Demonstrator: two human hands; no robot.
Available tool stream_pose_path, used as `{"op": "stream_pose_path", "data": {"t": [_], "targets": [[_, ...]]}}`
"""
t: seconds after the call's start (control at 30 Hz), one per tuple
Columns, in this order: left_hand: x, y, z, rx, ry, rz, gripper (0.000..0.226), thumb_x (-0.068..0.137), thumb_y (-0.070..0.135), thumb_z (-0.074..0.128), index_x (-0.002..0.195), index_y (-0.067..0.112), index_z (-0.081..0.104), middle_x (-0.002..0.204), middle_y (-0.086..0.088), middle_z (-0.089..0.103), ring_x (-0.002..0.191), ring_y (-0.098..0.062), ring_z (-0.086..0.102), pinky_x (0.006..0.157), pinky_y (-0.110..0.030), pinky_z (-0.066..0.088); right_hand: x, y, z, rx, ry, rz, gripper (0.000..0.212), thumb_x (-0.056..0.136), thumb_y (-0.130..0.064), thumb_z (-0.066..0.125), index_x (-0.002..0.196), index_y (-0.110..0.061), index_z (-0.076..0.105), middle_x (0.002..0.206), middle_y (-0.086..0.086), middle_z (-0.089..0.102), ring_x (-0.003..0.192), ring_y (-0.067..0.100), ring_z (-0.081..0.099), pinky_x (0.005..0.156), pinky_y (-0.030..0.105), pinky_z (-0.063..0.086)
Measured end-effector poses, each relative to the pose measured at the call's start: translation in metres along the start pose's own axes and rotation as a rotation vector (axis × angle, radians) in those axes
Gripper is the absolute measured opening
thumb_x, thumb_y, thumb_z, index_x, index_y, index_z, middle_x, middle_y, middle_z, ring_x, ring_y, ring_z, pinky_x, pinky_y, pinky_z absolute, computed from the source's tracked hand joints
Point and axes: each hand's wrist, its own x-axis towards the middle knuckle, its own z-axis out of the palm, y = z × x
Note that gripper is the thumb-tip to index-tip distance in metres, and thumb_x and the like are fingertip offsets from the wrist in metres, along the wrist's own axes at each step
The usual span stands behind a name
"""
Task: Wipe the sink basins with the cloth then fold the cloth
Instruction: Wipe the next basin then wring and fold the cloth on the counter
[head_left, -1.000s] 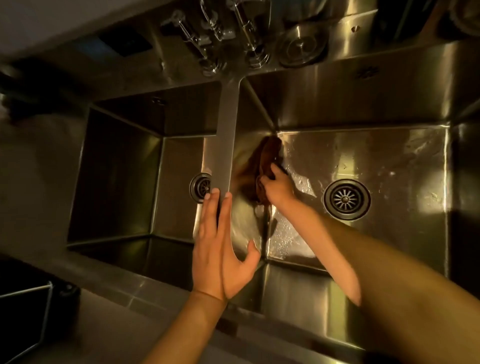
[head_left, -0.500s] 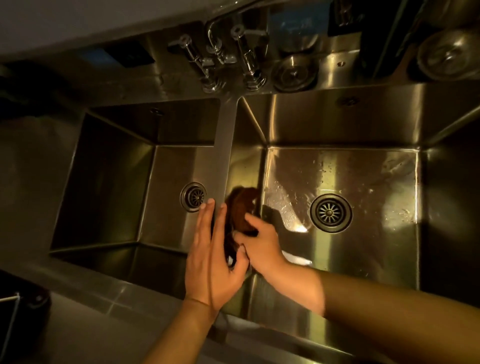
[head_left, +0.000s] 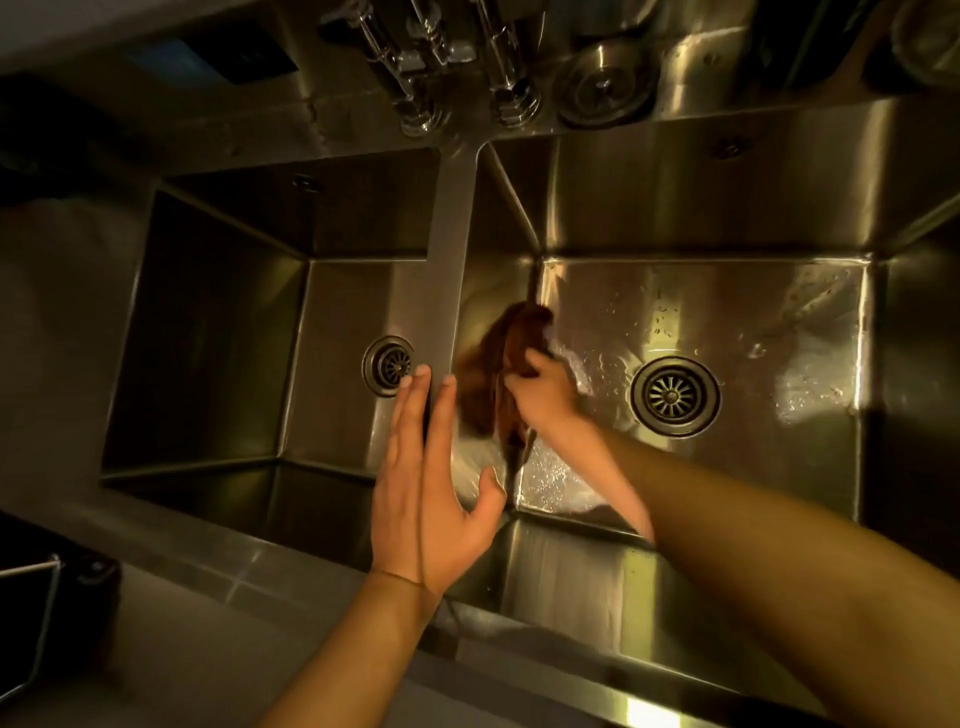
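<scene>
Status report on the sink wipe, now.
Right hand grips cloth, wiping right basin beside divider. Left hand open above divider. Nothing in the way.

The left basin (head_left: 218, 332) lies open; the left hand (head_left: 431, 483) covers the divider (head_left: 452, 249); taps (head_left: 447, 62) crowd the back ledge.

Left hand (head_left: 434, 499) held flat, fingers straight toward twelve o'clock, thumb out toward two. Right hand (head_left: 543, 392) curled, forearm stretched from four o'clock.
</scene>
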Motion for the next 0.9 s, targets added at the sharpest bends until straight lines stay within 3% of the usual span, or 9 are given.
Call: {"op": "stream_pose_path", "data": {"t": [0.1,0.2,0.33,0.4,0.5,0.57,0.67,0.8,0.9], "targets": [[-0.001,0.002,0.000,0.018,-0.010,-0.021,0.094,0.086,0.042,0.058,0.167,0.027,0.014,0.175,0.008,0.001,0.162,-0.015,0.003,0.119,-0.053,0.040,-0.045,0.060,0.001,-0.007,-0.111,0.123,0.040,0.085,-0.002,0.073,0.123,-0.014,0.073,0.118,0.011,0.073,0.112,0.030,0.069,0.103,0.043,0.053],[0.000,0.002,-0.001,0.045,-0.016,-0.024,0.095,0.086,0.042,0.058,0.167,0.027,0.012,0.176,0.008,0.000,0.162,-0.016,0.002,0.117,-0.053,0.043,-0.073,0.083,-0.010,-0.117,-0.274,0.208,0.028,0.083,-0.005,0.076,0.110,-0.011,0.077,0.106,0.017,0.076,0.103,0.034,0.072,0.095,0.046,0.058],[0.001,0.000,0.000,0.076,-0.024,-0.031,0.095,0.085,0.045,0.056,0.167,0.027,0.011,0.176,0.006,-0.001,0.162,-0.016,0.001,0.113,-0.051,0.047,-0.079,0.057,-0.053,-0.491,-0.519,-0.039,0.024,0.079,-0.013,0.072,0.099,-0.025,0.077,0.082,-0.010,0.072,0.074,0.000,0.066,0.070,0.019,0.052],[0.002,-0.001,0.001,0.084,-0.031,-0.031,0.095,0.085,0.046,0.056,0.167,0.027,0.011,0.176,0.006,0.000,0.162,-0.016,0.000,0.113,-0.053,0.047,-0.082,0.040,-0.074,-0.624,-0.669,-0.154,0.019,0.079,-0.011,0.065,0.094,-0.016,0.076,0.073,-0.007,0.067,0.066,0.002,0.061,0.065,0.020,0.047],[0.001,-0.001,0.002,0.067,-0.018,-0.028,0.095,0.085,0.045,0.057,0.167,0.027,0.012,0.176,0.006,0.000,0.162,-0.016,0.001,0.114,-0.052,0.044,-0.094,0.022,-0.097,-0.632,-0.912,-0.142,0.020,0.083,-0.016,0.069,0.101,-0.007,0.074,0.081,-0.002,0.067,0.073,0.005,0.062,0.074,0.022,0.050],[0.001,0.000,0.002,0.046,-0.002,-0.028,0.094,0.086,0.046,0.057,0.167,0.028,0.013,0.176,0.008,0.000,0.162,-0.015,0.002,0.112,-0.041,0.040,-0.107,0.023,-0.099,-0.644,-1.049,-0.120,0.024,0.088,-0.033,0.072,0.101,-0.013,0.075,0.093,0.000,0.073,0.084,0.013,0.067,0.087,0.030,0.053],[0.000,0.001,0.001,0.031,-0.003,-0.044,0.094,0.085,0.046,0.057,0.167,0.029,0.014,0.175,0.010,0.001,0.162,-0.013,0.003,0.109,-0.034,0.034,-0.117,0.041,-0.081,-0.806,-1.055,-0.208,0.042,0.096,-0.056,0.058,0.112,-0.020,0.071,0.117,0.001,0.069,0.107,0.018,0.064,0.103,0.036,0.048],[0.002,-0.001,0.002,0.043,-0.014,-0.045,0.096,0.083,0.046,0.059,0.167,0.029,0.014,0.175,0.009,0.003,0.162,-0.014,0.003,0.115,-0.026,0.023,-0.102,0.065,-0.059,-0.876,-0.945,-0.177,0.039,0.106,-0.040,0.051,0.138,-0.019,0.061,0.145,0.002,0.056,0.121,0.007,0.050,0.100,0.017,0.033],[0.002,-0.002,0.000,0.038,-0.021,-0.044,0.098,0.083,0.048,0.060,0.167,0.027,0.014,0.175,0.008,0.003,0.162,-0.014,0.001,0.115,-0.021,0.018,-0.085,0.082,-0.069,-0.926,-0.874,-0.120,0.038,0.106,-0.024,0.053,0.141,-0.009,0.058,0.150,0.011,0.052,0.137,0.023,0.049,0.115,0.027,0.032]]}}
